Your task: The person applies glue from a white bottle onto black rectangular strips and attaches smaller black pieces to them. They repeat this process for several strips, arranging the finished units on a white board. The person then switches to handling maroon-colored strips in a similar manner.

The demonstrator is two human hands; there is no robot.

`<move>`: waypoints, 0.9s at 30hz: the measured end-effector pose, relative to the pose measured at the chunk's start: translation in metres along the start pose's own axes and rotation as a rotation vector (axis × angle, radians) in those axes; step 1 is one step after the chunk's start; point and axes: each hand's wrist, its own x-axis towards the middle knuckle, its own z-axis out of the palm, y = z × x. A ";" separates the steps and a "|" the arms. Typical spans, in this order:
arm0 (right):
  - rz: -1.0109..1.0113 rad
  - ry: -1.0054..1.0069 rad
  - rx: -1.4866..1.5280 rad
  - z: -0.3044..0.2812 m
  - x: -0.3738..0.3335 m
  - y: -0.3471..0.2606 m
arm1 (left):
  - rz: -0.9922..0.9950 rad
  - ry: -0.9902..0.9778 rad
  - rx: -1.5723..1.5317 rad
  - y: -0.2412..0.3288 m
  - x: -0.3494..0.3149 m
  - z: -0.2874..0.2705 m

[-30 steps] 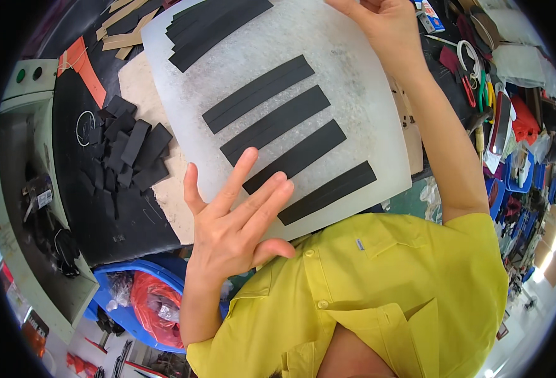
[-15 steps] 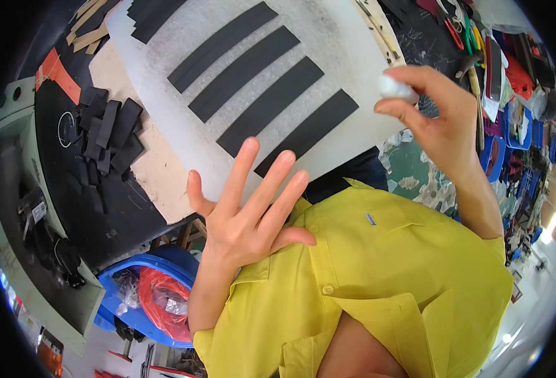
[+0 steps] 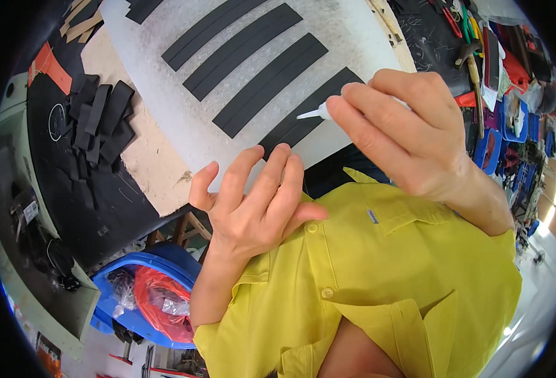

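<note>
My right hand [image 3: 410, 129] is closed around a small white glue bottle [image 3: 322, 112], most of which its fingers hide. The thin nozzle points left, over the nearest black strip [image 3: 293, 123]; whether its tip touches the strip I cannot tell. My left hand [image 3: 246, 205] has its fingers bent and apart, with fingertips at the near-left end of that same strip. Several other black strips [image 3: 271, 82] lie slantwise in a row on a whitish sheet [image 3: 142, 75], each with a faint line along its length.
Left of the sheet, a pile of short black pieces [image 3: 101, 120] lies on the black tabletop beside a beige board [image 3: 155, 170]. An orange-red piece [image 3: 52, 68] is farther left. Below stands a blue bin [image 3: 117, 277] with a red bag. Tools, including a hammer [image 3: 470, 53], lie at the far right.
My right hand has come left and down, turning the bottle so its nozzle is over the nearest strip. My left fingers have curled in toward the strip's end. The view has shifted slightly.
</note>
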 end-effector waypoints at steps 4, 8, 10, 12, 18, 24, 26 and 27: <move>0.002 -0.041 -0.025 0.000 0.000 -0.004 | -0.001 0.004 -0.002 -0.001 -0.001 0.002; 0.020 -0.063 -0.075 -0.008 -0.002 0.001 | -0.016 -0.010 -0.008 -0.001 -0.002 0.000; 0.021 -0.066 -0.073 -0.006 -0.002 -0.007 | -0.028 0.003 -0.020 -0.001 -0.001 0.001; 0.037 -0.090 -0.078 -0.008 -0.003 -0.010 | -0.047 0.034 -0.035 0.000 0.002 0.004; 0.022 -0.086 -0.120 -0.008 -0.002 -0.001 | -0.029 -0.034 -0.020 -0.001 -0.001 -0.002; 0.084 -0.151 -0.038 -0.011 0.005 -0.004 | -0.041 -0.021 -0.023 -0.002 -0.003 0.000; 0.074 -0.157 -0.056 -0.015 0.002 -0.002 | -0.044 -0.021 -0.030 -0.001 -0.002 0.000; 0.065 -0.153 -0.057 -0.015 0.001 -0.002 | -0.046 -0.021 -0.033 -0.001 -0.001 0.000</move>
